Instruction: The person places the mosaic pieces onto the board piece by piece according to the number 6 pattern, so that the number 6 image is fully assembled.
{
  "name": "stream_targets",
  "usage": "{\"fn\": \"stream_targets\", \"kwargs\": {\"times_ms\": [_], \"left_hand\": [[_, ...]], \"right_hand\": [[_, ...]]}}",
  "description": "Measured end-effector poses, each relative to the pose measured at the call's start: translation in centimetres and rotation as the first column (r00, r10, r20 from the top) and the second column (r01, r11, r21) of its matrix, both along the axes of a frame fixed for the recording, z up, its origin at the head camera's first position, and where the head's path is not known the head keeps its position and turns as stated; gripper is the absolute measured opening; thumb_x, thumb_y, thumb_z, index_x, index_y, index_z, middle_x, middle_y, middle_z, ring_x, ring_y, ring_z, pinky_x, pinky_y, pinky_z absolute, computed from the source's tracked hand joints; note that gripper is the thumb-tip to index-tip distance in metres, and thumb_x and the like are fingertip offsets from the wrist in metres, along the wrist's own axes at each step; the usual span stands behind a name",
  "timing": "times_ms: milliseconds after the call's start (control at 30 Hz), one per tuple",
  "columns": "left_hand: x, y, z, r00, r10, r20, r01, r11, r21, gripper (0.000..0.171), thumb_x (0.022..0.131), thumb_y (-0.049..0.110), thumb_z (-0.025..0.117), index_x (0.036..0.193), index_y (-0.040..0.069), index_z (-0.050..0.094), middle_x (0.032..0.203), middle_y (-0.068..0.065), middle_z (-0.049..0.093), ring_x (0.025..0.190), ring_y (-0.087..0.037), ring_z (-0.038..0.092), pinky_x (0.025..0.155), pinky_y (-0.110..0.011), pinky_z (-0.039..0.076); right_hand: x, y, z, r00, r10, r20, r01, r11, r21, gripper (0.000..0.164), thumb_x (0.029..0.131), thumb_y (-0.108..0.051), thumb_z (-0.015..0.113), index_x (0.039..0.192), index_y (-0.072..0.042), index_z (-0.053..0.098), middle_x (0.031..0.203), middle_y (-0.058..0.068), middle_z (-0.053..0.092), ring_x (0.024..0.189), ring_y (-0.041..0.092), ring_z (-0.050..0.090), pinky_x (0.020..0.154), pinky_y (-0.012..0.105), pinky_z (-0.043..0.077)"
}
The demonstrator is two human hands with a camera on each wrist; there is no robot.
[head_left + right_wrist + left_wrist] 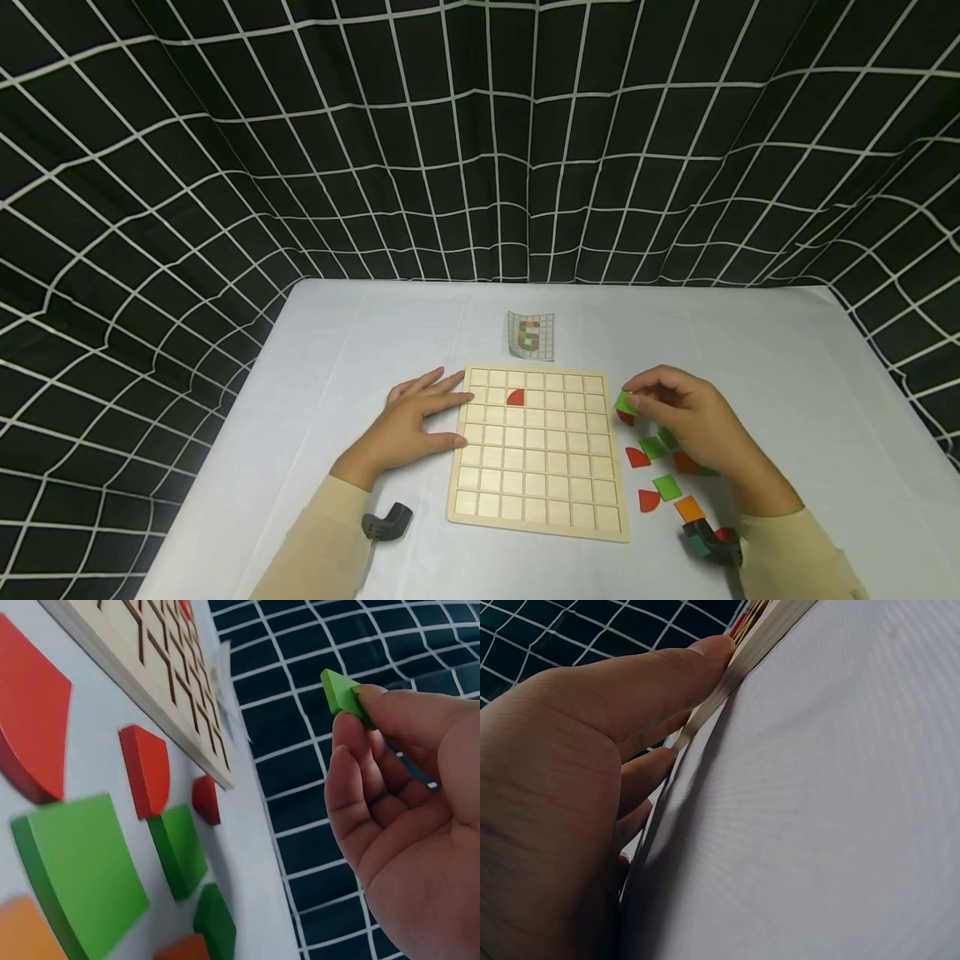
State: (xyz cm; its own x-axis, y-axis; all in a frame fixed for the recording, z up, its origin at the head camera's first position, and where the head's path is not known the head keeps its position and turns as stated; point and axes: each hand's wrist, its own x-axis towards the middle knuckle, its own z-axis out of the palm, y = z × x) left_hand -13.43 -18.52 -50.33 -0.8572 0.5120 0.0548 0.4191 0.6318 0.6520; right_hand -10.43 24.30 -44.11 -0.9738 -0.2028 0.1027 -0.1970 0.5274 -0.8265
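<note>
A green square tile (341,695) is pinched between the thumb and fingers of my right hand (686,412), raised off the table just right of the board. The wooden grid board (536,467) lies flat in front of me, with one red quarter-circle tile (516,398) in a cell of its second row. At the board's left edge rests my left hand (412,423), fingers spread and fairly straight, thumb and fingertips touching the rim. In the left wrist view that thumb (705,656) presses the board's side. Under the held tile, a red piece (626,417) shows partly.
Loose tiles lie right of the board: red quarter circles (638,457), green squares (666,487), an orange square (688,508) and others partly hidden by my right arm. Behind the board stands a small printed pattern card (531,336). A black grid curtain (525,150) hangs beyond the table.
</note>
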Motion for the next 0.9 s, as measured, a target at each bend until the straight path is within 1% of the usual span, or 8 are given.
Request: {"fn": "stream_targets", "kwargs": {"times_ms": [133, 233, 400, 500, 633, 900], "left_hand": [[0.0, -0.1, -0.1, 1.0, 0.001, 0.007, -0.001, 1.0, -0.006, 0.067, 0.092, 0.049, 0.087, 0.153, 0.027, 0.067, 0.171, 0.007, 0.04, 0.163, -0.026, 0.023, 0.125, -0.057, 0.011], [-0.1, 0.0, -0.2, 1.0, 0.002, 0.006, -0.002, 1.0, -0.008, 0.067, 0.092, 0.049, 0.087, 0.153, 0.027, 0.067, 0.171, 0.007, 0.04, 0.163, -0.025, 0.022, 0.125, -0.056, 0.011], [-0.1, 0.0, -0.1, 1.0, 0.002, 0.002, -0.002, 1.0, -0.006, 0.067, 0.092, 0.048, 0.087, 0.153, 0.027, 0.068, 0.171, 0.006, 0.04, 0.163, -0.026, 0.023, 0.125, -0.057, 0.011], [-0.1, -0.1, -0.2, 1.0, -0.002, 0.0, 0.002, 1.0, -0.001, 0.068, 0.092, 0.049, 0.087, 0.152, 0.027, 0.068, 0.171, 0.006, 0.041, 0.162, -0.027, 0.023, 0.125, -0.058, 0.011], [-0.1, -0.1, -0.3, 1.0, -0.002, 0.001, 0.002, 1.0, -0.003, 0.068, 0.092, 0.051, 0.087, 0.152, 0.028, 0.068, 0.171, 0.008, 0.041, 0.162, -0.025, 0.023, 0.125, -0.057, 0.011], [-0.1, -0.1, -0.3, 1.0, -0.002, 0.002, 0.002, 1.0, -0.002, 0.068, 0.092, 0.05, 0.087, 0.152, 0.027, 0.068, 0.171, 0.007, 0.04, 0.163, -0.025, 0.023, 0.125, -0.057, 0.011]], "right_hand": [[0.1, -0.6, -0.1, 0.999, 0.034, 0.01, -0.034, 0.999, -0.041, 0.01, 0.104, -0.009, 0.077, 0.114, -0.011, 0.079, 0.097, 0.0, 0.075, 0.088, 0.025, 0.069, 0.076, 0.022, 0.054], [0.1, -1.1, -0.1, 0.998, 0.052, 0.017, -0.051, 0.996, -0.075, 0.011, 0.103, -0.008, 0.077, 0.114, -0.01, 0.078, 0.097, 0.002, 0.074, 0.086, 0.029, 0.07, 0.075, 0.024, 0.056], [0.1, -2.1, 0.2, 0.997, 0.071, 0.021, -0.069, 0.993, -0.097, 0.01, 0.102, -0.006, 0.077, 0.112, -0.011, 0.079, 0.106, 0.004, 0.072, 0.087, 0.023, 0.069, 0.077, 0.026, 0.06], [0.0, -2.6, 0.3, 0.996, 0.086, 0.001, -0.086, 0.991, -0.098, 0.011, 0.102, -0.004, 0.077, 0.11, -0.012, 0.079, 0.109, 0.003, 0.072, 0.09, 0.021, 0.069, 0.078, 0.025, 0.06], [-0.3, -3.3, 0.5, 0.994, 0.106, -0.027, -0.108, 0.991, -0.085, 0.012, 0.102, -0.005, 0.078, 0.11, -0.014, 0.079, 0.109, 0.0, 0.073, 0.092, 0.02, 0.068, 0.081, 0.024, 0.058], [-1.2, -4.8, 0.8, 0.993, 0.121, -0.018, -0.122, 0.988, -0.093, 0.01, 0.102, -0.008, 0.079, 0.109, -0.015, 0.079, 0.107, -0.002, 0.074, 0.094, 0.022, 0.069, 0.081, 0.025, 0.058]]}}
